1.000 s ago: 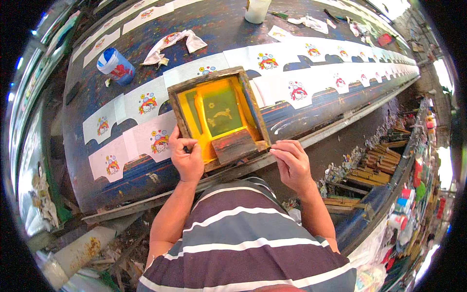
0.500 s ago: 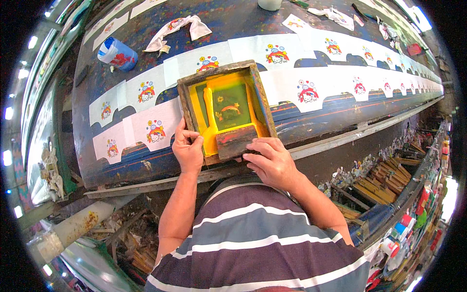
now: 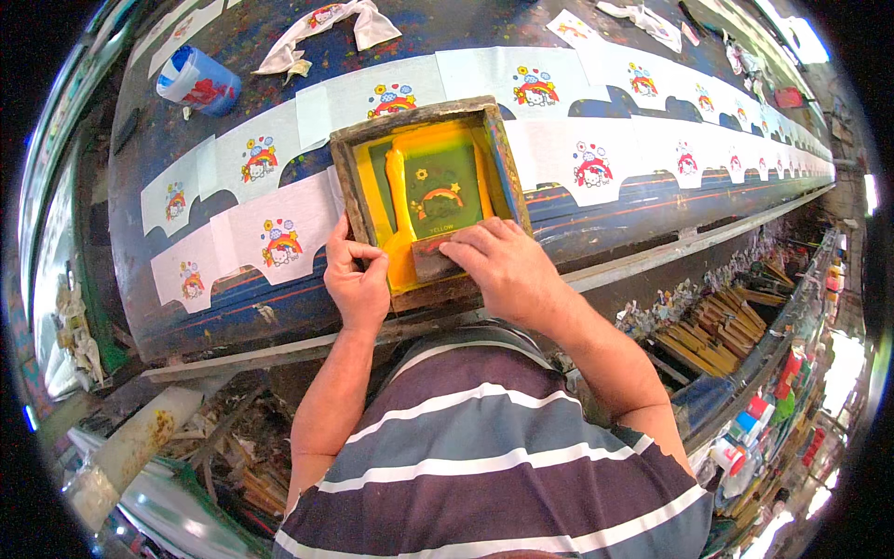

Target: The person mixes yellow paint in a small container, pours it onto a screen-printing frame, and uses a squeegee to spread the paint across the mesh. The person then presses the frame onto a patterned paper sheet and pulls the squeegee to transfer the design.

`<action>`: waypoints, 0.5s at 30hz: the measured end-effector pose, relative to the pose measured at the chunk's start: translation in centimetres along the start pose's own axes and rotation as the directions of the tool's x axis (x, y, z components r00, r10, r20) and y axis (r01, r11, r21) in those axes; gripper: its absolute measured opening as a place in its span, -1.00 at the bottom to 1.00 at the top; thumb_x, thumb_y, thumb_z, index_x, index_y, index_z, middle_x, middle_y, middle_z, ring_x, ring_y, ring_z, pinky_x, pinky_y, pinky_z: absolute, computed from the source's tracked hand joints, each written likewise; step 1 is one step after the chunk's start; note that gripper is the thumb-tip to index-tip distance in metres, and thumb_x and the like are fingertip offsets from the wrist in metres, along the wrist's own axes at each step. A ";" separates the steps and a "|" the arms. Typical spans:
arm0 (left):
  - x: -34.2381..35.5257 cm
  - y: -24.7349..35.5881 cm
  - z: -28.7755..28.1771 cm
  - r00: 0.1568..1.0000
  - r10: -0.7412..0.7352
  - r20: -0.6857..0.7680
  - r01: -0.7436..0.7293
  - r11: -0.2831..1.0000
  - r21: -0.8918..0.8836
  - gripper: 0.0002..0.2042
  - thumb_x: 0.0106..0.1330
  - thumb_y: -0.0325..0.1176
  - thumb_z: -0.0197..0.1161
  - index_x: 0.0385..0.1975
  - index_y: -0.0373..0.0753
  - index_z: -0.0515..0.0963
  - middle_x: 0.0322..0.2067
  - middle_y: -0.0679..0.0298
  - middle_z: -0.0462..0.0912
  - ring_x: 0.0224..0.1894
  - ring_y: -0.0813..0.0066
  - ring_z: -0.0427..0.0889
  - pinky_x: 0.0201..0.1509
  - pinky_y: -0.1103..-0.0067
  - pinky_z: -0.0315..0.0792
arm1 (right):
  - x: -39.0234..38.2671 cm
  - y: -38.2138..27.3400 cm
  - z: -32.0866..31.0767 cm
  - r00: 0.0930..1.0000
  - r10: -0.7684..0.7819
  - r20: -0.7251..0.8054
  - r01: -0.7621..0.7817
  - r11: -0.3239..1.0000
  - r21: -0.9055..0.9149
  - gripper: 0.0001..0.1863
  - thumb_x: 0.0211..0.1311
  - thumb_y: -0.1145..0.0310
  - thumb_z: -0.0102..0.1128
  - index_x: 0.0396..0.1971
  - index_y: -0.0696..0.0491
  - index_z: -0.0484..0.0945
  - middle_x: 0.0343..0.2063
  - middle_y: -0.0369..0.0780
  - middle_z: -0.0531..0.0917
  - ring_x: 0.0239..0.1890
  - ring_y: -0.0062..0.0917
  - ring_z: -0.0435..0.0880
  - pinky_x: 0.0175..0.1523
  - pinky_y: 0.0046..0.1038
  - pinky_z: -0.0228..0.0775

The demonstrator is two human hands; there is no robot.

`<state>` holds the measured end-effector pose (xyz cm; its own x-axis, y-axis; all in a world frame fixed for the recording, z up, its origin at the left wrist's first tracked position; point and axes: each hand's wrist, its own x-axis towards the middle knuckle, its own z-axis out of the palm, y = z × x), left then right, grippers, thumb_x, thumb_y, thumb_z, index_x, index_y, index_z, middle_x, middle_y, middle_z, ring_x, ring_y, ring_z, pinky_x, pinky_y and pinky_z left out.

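Note:
A wooden-framed printing screen [image 3: 337,168] with yellow ink and a small cut-out design lies over a row of printed white fabric pieces [image 3: 592,166]. My left hand [image 3: 361,289] grips the lower left side of the frame, fingers curled against its edge with the thumb at the corner. My right hand [image 3: 503,275] is closed over the dark wooden squeegee [image 3: 430,256] inside the screen's near end, its fingers hiding part of the blade. Beside the screen lie more white pieces [image 3: 279,240] with colourful rainbow-and-flower prints.
A long dark printing table [image 3: 158,317] carries rows of prints, a blue ink bucket [image 3: 199,84] and crumpled rags [image 3: 371,26]. A metal rail [image 3: 615,265] runs along its near edge. Stacked wooden boards [image 3: 717,326], containers [image 3: 752,417] and a rusty pipe [image 3: 135,447] are below.
My right hand has moved from the frame's right corner inward and up onto the squeegee. My left hand stays on the frame. The view has shifted slightly.

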<state>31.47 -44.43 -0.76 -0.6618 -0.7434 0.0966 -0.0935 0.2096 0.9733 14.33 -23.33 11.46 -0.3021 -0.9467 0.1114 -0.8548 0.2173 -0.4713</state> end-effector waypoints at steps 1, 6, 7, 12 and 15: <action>-0.1 0.1 0.0 1.000 -0.004 -0.003 0.004 1.000 -0.008 -0.82 0.30 -0.74 0.41 -0.30 -0.30 0.60 0.64 -0.26 0.49 0.55 0.18 0.62 0.63 0.33 0.39 | 0.1 0.1 -0.5 1.000 0.016 0.026 -0.017 1.000 0.016 -0.48 0.31 0.47 0.34 0.29 0.08 0.73 0.12 -0.14 0.78 0.21 -0.12 0.73 0.33 -0.05 0.59; -0.1 0.5 0.3 1.000 -0.001 -0.022 0.001 1.000 0.000 -0.83 0.30 -0.72 0.40 -0.35 -0.28 0.60 0.61 -0.23 0.52 0.55 0.09 0.62 0.66 0.30 0.36 | -1.1 -0.2 -1.8 0.999 0.041 -0.010 -0.041 0.996 0.079 -0.47 0.24 0.53 0.36 0.25 0.08 0.75 0.12 -0.14 0.78 0.21 -0.12 0.73 0.34 -0.06 0.60; 0.0 0.5 0.3 1.000 -0.010 -0.026 0.010 1.000 0.002 -0.83 0.30 -0.72 0.40 -0.36 -0.28 0.60 0.61 -0.23 0.53 0.55 0.08 0.62 0.66 0.30 0.36 | -1.5 -0.4 -1.5 0.999 0.034 -0.019 -0.033 0.996 0.080 -0.47 0.23 0.53 0.38 0.24 0.08 0.76 0.13 -0.15 0.77 0.21 -0.12 0.73 0.34 -0.06 0.60; 0.0 0.7 0.4 1.000 0.011 -0.017 -0.012 1.000 -0.015 -0.83 0.26 -0.73 0.41 -0.40 -0.27 0.61 0.59 -0.23 0.55 0.58 0.05 0.58 0.68 0.28 0.32 | -2.1 0.2 1.2 0.996 -0.011 -0.085 0.009 1.000 -0.022 -0.48 0.23 0.50 0.39 0.24 0.05 0.77 0.18 -0.16 0.76 0.26 -0.12 0.73 0.38 -0.05 0.60; 0.0 0.8 0.4 0.999 0.028 -0.023 -0.027 0.999 0.020 -0.82 0.24 -0.73 0.40 -0.40 -0.26 0.62 0.59 -0.22 0.55 0.56 0.05 0.59 0.67 0.27 0.34 | -0.7 1.7 2.3 0.987 -0.051 -0.153 0.043 0.997 -0.059 -0.47 0.25 0.50 0.37 0.26 0.04 0.77 0.21 -0.15 0.75 0.27 -0.11 0.72 0.39 -0.05 0.60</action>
<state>31.09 -43.99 -0.03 -0.6472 -0.7515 0.1284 -0.0904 0.2429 0.9658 14.05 -22.88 8.60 -0.3188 -0.9092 0.2678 -0.8904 0.1905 -0.4134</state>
